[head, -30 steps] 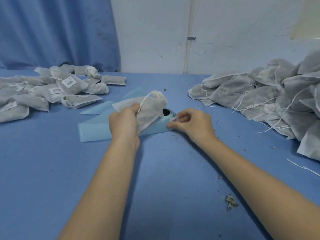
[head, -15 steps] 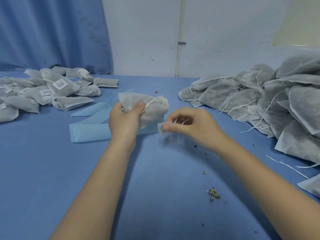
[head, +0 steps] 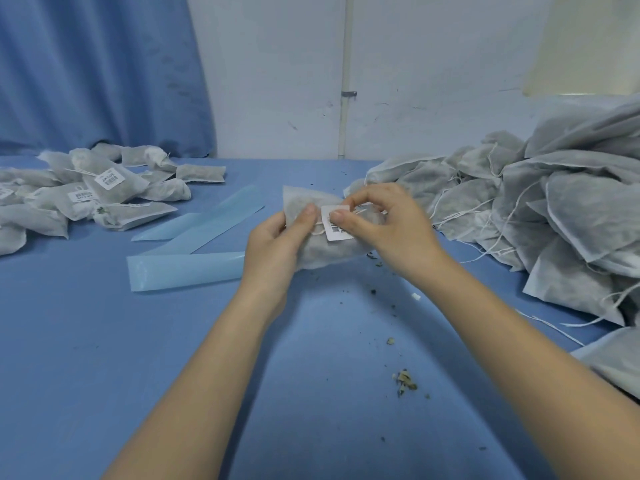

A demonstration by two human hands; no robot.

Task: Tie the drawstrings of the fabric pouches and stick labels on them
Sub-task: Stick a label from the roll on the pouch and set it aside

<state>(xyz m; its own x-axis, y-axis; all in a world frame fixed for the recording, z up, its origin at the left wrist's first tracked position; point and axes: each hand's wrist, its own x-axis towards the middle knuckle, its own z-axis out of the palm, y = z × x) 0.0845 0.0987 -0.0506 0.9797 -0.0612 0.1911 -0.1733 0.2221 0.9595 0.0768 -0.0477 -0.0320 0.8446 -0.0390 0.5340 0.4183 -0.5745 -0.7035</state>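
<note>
The pouch (head: 322,244) is thin, matt, fuzzy grey cloth; its label (head: 337,225) is smooth white paper. The strips (head: 187,268) look like glossy pale-blue plastic film. The table (head: 104,341) wears matt blue cloth.

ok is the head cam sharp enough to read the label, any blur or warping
Head view: even, soft light, no glare; the label shows barcode bars but its text is too soft to read; the right hand is slightly motion-blurred; wide-angle warping stretches the forearms and bows the pouch heap at the right edge.

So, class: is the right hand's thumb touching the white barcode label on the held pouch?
Touching. The head view shows the right hand with its thumb lying directly on the label, which sits against the pouch.
</note>
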